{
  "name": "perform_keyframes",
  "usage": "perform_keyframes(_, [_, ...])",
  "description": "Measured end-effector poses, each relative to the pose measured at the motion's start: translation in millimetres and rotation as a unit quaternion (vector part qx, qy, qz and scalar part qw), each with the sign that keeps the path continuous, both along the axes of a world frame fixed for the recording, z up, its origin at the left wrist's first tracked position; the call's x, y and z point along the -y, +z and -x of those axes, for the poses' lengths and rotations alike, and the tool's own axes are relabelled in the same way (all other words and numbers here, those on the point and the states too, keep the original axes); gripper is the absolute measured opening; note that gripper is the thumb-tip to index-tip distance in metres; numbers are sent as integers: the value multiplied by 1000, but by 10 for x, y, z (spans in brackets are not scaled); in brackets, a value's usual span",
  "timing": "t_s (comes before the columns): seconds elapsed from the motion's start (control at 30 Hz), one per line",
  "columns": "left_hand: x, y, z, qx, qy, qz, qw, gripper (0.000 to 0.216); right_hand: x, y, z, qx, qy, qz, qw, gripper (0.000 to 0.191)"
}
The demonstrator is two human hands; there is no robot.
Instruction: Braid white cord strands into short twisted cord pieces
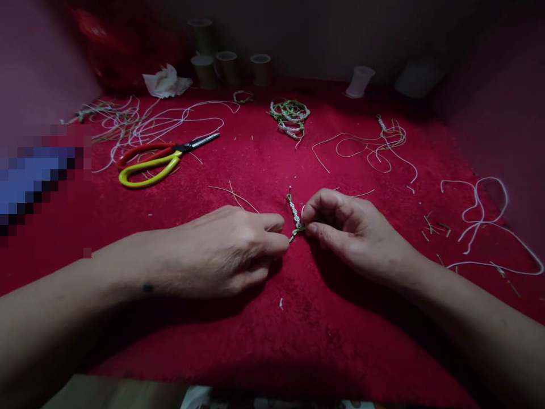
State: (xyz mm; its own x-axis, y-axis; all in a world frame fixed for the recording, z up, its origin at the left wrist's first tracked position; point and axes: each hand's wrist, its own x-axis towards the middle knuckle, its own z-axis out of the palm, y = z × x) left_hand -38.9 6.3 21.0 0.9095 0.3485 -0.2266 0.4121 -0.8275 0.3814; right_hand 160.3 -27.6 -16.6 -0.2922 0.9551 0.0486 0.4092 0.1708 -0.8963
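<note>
A short knotted cord braid [293, 213], white and green, lies on the red cloth [272, 318] between my hands. My left hand [225, 250] rests on the cloth with its fingers pinched at the braid's lower end. My right hand [344, 227] is curled, thumb and forefinger pinching the cords at the same lower end. The braid's upper part runs away from me, free of both hands. The strands inside the pinches are hidden.
Scissors [157, 159] with red and yellow handles lie at the left. Loose white cords [140, 122] spread behind them and more cords [481, 221] lie at the right. A pile of finished braids [290, 116] sits at the back centre, near several spools [227, 65] and a white cup [360, 80].
</note>
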Motion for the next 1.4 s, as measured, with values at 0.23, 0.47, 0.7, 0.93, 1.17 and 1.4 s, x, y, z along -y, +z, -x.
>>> perform_keyframes(0.23, [-11, -40, 6, 27, 15, -2, 1000, 11, 27, 0, 10, 48, 29, -23, 998, 16])
perform_keyframes(0.47, [-11, -52, 9, 51, 5, 16, 999, 15, 41, -2, 40, 126, 67, -136, 980, 16])
perform_keyframes(0.7, [2, -41, 17, 41, 5, 19, 999, 14, 19, -35, 89, 214, 69, -177, 958, 15])
perform_keyframes(0.93, [5, -37, -11, 38, -8, 48, 998, 13, 28, -60, 102, 209, 43, -175, 961, 14])
perform_keyframes(1.17, [5, 36, 1, 41, -4, 55, 998, 13, 44, -48, 102, 211, 45, -163, 963, 15])
perform_keyframes(1.4, [-120, -111, 41, 136, 125, 9, 983, 10, 93, -2, 49, 120, 57, -152, 979, 19])
